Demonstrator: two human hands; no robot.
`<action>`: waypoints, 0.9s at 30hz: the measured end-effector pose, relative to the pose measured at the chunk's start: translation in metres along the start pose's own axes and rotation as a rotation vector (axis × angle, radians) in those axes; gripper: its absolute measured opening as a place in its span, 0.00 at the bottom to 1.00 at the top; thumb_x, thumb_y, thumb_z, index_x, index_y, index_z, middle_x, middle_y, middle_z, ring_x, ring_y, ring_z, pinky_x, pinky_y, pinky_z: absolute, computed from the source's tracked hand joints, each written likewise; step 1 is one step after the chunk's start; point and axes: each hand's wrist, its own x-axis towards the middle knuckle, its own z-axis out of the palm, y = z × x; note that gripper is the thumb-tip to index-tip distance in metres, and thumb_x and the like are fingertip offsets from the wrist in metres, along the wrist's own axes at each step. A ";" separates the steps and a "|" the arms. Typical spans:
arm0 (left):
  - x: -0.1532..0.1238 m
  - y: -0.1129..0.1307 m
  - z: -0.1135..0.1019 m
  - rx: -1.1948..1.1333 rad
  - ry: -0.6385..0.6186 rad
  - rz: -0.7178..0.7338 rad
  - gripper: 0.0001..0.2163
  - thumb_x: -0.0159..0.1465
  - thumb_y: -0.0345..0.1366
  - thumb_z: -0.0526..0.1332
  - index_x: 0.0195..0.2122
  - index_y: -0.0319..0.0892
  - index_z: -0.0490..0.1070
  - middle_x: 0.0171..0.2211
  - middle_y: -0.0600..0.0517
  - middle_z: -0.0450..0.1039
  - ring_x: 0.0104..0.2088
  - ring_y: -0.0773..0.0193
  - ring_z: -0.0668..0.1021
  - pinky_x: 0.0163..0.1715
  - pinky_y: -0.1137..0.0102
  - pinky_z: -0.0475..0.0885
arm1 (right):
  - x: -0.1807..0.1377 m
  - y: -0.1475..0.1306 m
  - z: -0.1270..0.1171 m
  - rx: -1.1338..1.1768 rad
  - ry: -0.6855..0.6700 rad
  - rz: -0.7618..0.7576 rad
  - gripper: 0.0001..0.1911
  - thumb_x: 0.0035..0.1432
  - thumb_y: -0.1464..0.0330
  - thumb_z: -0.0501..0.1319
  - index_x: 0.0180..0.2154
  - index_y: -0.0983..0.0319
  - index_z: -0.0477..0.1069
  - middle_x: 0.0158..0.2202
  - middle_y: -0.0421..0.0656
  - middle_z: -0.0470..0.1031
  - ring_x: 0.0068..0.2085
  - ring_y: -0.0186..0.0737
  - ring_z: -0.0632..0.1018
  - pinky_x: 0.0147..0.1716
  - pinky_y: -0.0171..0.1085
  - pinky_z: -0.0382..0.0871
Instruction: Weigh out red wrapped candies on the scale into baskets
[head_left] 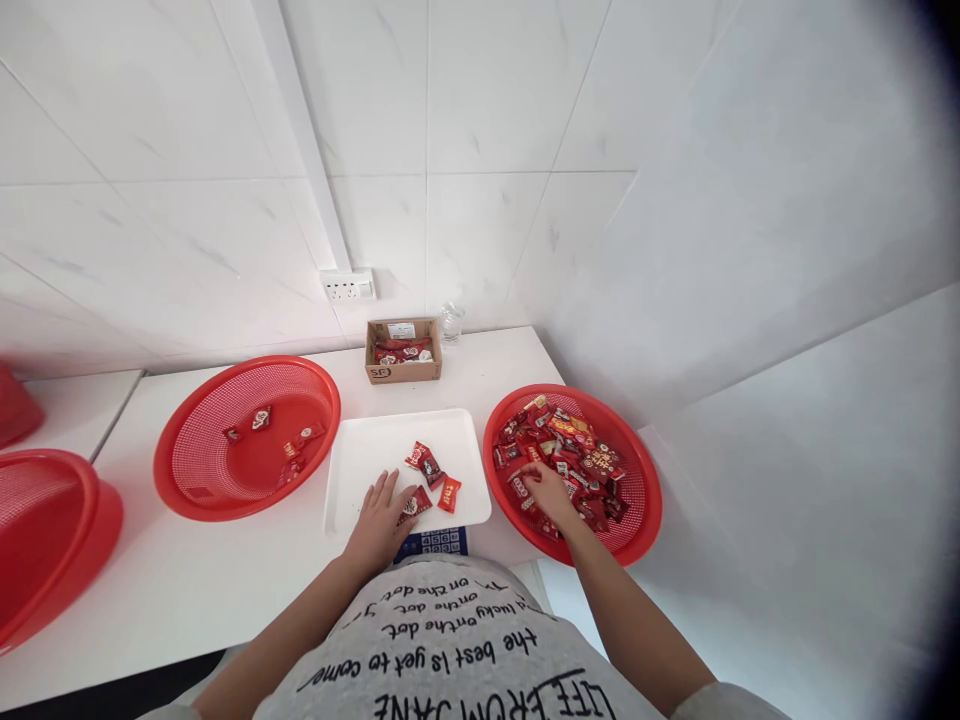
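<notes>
Observed: the left hand (382, 515) lies open and flat on the near edge of the white tray (375, 440), fingers spread, its thumb side touching one red packet (418, 503). The other tray packets (433, 470) sit just beyond, up and to its right, so this hand is the nearer. The right hand (546, 490) is palm-down in the right red basket (646, 480), fingers curled into the heap of sweets (581, 450); whether it has closed on one cannot be determined.

Single head-worn view — steeply down and forward, close above the table (180, 585)
</notes>
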 end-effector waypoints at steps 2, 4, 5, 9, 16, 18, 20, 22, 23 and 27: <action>0.000 0.000 -0.002 -0.006 -0.003 -0.004 0.18 0.60 0.34 0.56 0.53 0.47 0.65 0.63 0.45 0.51 0.63 0.49 0.52 0.58 0.51 0.55 | -0.001 -0.015 -0.007 0.058 0.082 -0.005 0.10 0.45 0.67 0.53 0.31 0.60 0.69 0.34 0.43 0.75 0.36 0.41 0.74 0.39 0.39 0.66; 0.001 0.001 -0.004 -0.007 -0.009 -0.011 0.18 0.61 0.33 0.55 0.52 0.46 0.66 0.63 0.44 0.52 0.63 0.49 0.52 0.58 0.51 0.55 | -0.005 -0.034 -0.009 0.121 0.137 -0.017 0.11 0.46 0.64 0.54 0.33 0.60 0.69 0.36 0.43 0.75 0.37 0.41 0.74 0.40 0.40 0.66; 0.002 0.001 -0.004 -0.005 -0.008 -0.013 0.17 0.61 0.32 0.55 0.52 0.45 0.66 0.62 0.44 0.53 0.63 0.49 0.52 0.58 0.52 0.55 | -0.008 -0.043 -0.008 0.156 0.145 -0.035 0.12 0.47 0.64 0.55 0.33 0.60 0.69 0.36 0.43 0.75 0.38 0.41 0.74 0.40 0.40 0.66; 0.005 -0.001 -0.006 0.002 0.028 -0.023 0.17 0.60 0.28 0.52 0.51 0.44 0.67 0.62 0.44 0.54 0.63 0.50 0.53 0.57 0.52 0.56 | -0.021 -0.078 0.013 0.330 0.004 -0.065 0.11 0.47 0.63 0.56 0.34 0.61 0.69 0.36 0.44 0.75 0.37 0.40 0.75 0.39 0.40 0.68; 0.003 -0.010 -0.003 -0.025 0.066 -0.035 0.21 0.59 0.29 0.53 0.55 0.43 0.62 0.61 0.44 0.55 0.63 0.50 0.54 0.58 0.53 0.56 | -0.033 -0.104 0.058 0.430 -0.351 -0.137 0.14 0.49 0.66 0.58 0.40 0.60 0.69 0.42 0.44 0.74 0.42 0.39 0.76 0.42 0.41 0.71; 0.001 -0.011 -0.002 -0.040 0.068 -0.042 0.22 0.59 0.30 0.53 0.56 0.43 0.60 0.61 0.44 0.55 0.63 0.51 0.54 0.58 0.53 0.56 | -0.032 -0.101 0.059 0.359 -0.331 -0.190 0.16 0.49 0.68 0.58 0.42 0.59 0.69 0.46 0.44 0.73 0.47 0.40 0.74 0.49 0.42 0.67; 0.000 -0.011 0.000 -0.046 0.071 -0.044 0.23 0.59 0.32 0.54 0.57 0.42 0.59 0.61 0.43 0.55 0.62 0.51 0.54 0.58 0.53 0.56 | -0.030 -0.096 0.058 0.303 -0.331 -0.234 0.19 0.49 0.69 0.58 0.45 0.59 0.69 0.50 0.45 0.71 0.52 0.41 0.71 0.54 0.44 0.62; 0.000 -0.010 0.001 -0.044 0.073 -0.039 0.24 0.59 0.34 0.54 0.58 0.42 0.58 0.62 0.43 0.54 0.62 0.50 0.54 0.58 0.53 0.55 | -0.031 -0.090 0.057 0.283 -0.365 -0.254 0.21 0.49 0.69 0.58 0.47 0.59 0.69 0.53 0.45 0.69 0.55 0.41 0.68 0.57 0.44 0.58; 0.000 -0.009 0.002 -0.041 0.072 -0.034 0.24 0.59 0.34 0.55 0.58 0.42 0.58 0.62 0.43 0.54 0.62 0.50 0.54 0.58 0.53 0.55 | -0.032 -0.088 0.057 0.280 -0.379 -0.258 0.22 0.48 0.69 0.59 0.48 0.59 0.69 0.54 0.45 0.69 0.56 0.41 0.67 0.57 0.44 0.58; 0.001 -0.004 0.002 -0.034 0.068 -0.030 0.24 0.59 0.36 0.55 0.58 0.42 0.57 0.62 0.42 0.52 0.63 0.50 0.54 0.58 0.52 0.55 | -0.046 -0.082 0.051 0.312 -0.339 -0.239 0.19 0.48 0.67 0.59 0.45 0.60 0.70 0.51 0.47 0.71 0.54 0.42 0.69 0.55 0.45 0.60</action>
